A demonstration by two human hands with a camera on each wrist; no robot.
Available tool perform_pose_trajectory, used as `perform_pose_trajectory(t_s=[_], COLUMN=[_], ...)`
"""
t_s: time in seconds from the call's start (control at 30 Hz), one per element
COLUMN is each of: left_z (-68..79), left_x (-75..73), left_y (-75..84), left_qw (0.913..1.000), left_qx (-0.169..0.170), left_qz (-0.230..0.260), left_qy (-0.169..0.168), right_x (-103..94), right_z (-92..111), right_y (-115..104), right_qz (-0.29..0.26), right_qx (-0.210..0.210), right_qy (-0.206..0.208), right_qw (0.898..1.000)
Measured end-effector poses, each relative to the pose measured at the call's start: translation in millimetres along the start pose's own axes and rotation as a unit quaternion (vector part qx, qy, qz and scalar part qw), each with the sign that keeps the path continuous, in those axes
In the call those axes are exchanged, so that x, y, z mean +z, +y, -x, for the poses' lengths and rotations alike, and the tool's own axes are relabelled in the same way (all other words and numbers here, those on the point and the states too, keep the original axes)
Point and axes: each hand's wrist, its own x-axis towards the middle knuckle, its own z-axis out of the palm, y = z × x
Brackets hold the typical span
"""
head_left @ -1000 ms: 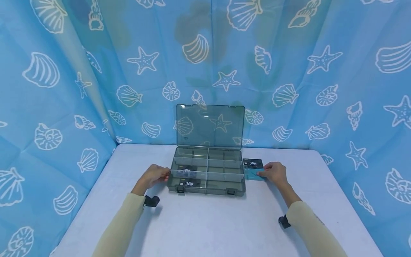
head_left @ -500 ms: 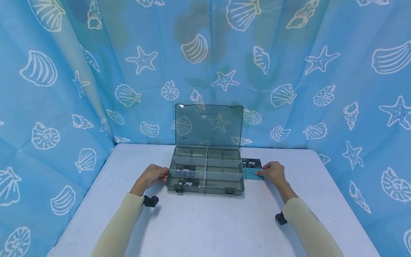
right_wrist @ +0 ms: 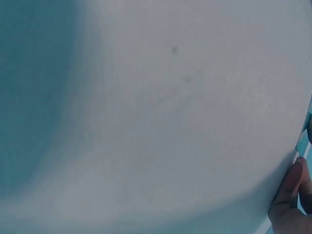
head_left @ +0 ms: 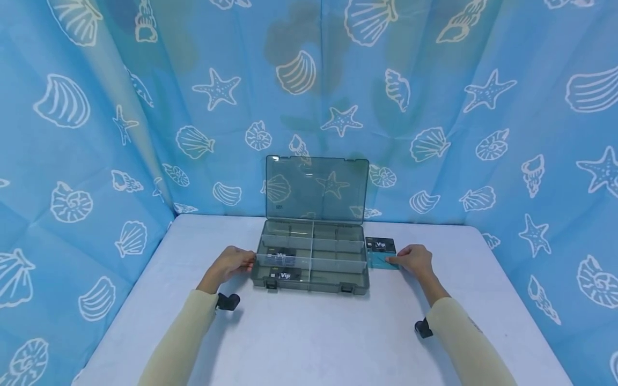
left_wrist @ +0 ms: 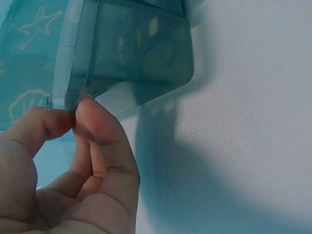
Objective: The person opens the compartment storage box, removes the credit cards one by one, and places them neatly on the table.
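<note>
A smoky, see-through compartment box (head_left: 338,276) stands on the table, its lid (head_left: 316,187) raised at the back. At its left side wall my left hand (head_left: 233,261) pinches the rim; the left wrist view has thumb and forefinger meeting at the edge of the box (left_wrist: 141,53). Black "Vip" cards lie in the front-left compartment (head_left: 286,274) and the one behind it (head_left: 280,254). Right of the box, a teal card (head_left: 378,261) lies in front of another black "Vip" card (head_left: 380,245). My right hand (head_left: 414,260) holds the teal card by its right side, thumb over it.
Thin clear dividers (head_left: 338,264) split the box into several compartments. A white cloth (head_left: 309,338) covers the table. Blue curtains (head_left: 241,107) with shell and starfish prints hang behind and at both sides. A small black camera is worn on each wrist.
The view shifts slightly from head movement. Both hands, the box and the cards keep their places.
</note>
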Motion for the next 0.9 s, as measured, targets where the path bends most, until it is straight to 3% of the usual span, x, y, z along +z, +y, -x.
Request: perform_pose_trajectory(t_s=[0.2, 0.33, 0.5, 0.67, 0.9], left_z=[1.5, 0.7, 1.5, 2.5, 0.9], left_x=[-0.7, -0.8, -2.9, -4.4, -0.8], left_y=[1.2, 0.5, 0.5, 0.5, 0.8], left_qw=[1.0, 1.0, 0.9999, 0.9999, 1.0], left_qx=[0.004, -0.002, 0.006, 0.01, 0.006], left_qz=[0.005, 0.003, 0.003, 0.005, 0.002], left_qy=[-0.006, -0.002, -0.013, -0.012, 0.0], right_x=[-4.8, -14.6, -17.3, 4.0, 44.1], right_z=[-4.4, -10.7, -7.0, 12.1, 51.0], right_y=[-0.3, -4.1, -34.9, -93.2, -167.4], right_qz=[-0.017, -0.085, -0.185, -0.251, -0.319], right_qx=[0.027, 0.065, 0.027, -0.033, -0.088], right_qy=[-0.028, -0.056, -0.083, -0.183, -0.309], right_qw=[0.999, 0.993, 0.979, 0.95, 0.891])
